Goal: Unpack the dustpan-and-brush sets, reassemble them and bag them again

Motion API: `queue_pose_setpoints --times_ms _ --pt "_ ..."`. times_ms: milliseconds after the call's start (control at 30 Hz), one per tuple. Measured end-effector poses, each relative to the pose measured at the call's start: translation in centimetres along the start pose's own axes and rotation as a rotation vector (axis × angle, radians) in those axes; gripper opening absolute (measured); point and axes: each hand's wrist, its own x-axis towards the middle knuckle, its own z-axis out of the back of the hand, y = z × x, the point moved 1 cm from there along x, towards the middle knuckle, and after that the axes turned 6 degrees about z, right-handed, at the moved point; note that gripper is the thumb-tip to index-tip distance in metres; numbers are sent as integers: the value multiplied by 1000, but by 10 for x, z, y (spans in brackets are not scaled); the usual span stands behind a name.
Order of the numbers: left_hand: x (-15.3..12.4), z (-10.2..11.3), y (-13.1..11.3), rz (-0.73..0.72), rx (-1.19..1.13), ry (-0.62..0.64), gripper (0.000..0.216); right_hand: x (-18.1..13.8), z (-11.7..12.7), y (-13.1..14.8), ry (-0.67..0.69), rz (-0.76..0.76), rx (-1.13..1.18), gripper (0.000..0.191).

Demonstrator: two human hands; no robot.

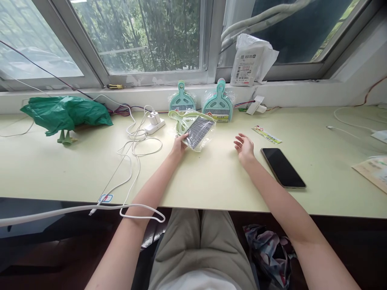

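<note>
Head view, looking down: the pale green table (pixel 211 189) runs wide from left to right under the window, and both my arms reach out over it. Far left lies a crumpled green plastic bag (pixel 65 112); nearer the middle, white cables (pixel 133 149) loop away from a charger block (pixel 154 123). Against the far sill two more packed brush sets (pixel 201 102) stand upright, side by side, with a white pouch (pixel 249 60) up on the ledge behind. On my right a dark phone (pixel 282 167) lies flat, just beside my wrist, and a small printed label (pixel 266 135) lies beyond it.

Now the work itself: my left hand (pixel 179 146) grips the near edge of the wrapped brush-and-dustpan set (pixel 195 129), fingers closed on the clear wrapper, the pack tilted up just in front of the two standing ones. My right hand (pixel 244 147) hovers loose and spread above the table, holding nothing, a little apart from the pack.

As I judge it, I'm at the point of getting this wrapper open. The next move wants my right hand across to pinch the film while the left steadies it; the plastic is slippery, so a firm pinch.
</note>
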Motion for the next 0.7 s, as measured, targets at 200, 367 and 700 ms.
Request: queue_pose_setpoints --times_ms 200,367,700 --pt "-6 -6 4 29 119 75 40 -32 -25 1 501 226 -180 20" --pt "-11 -10 5 8 181 186 55 -38 -28 -16 558 116 -159 18" --pt "-16 -11 1 46 249 307 55 -41 -29 -18 470 43 -8 64"
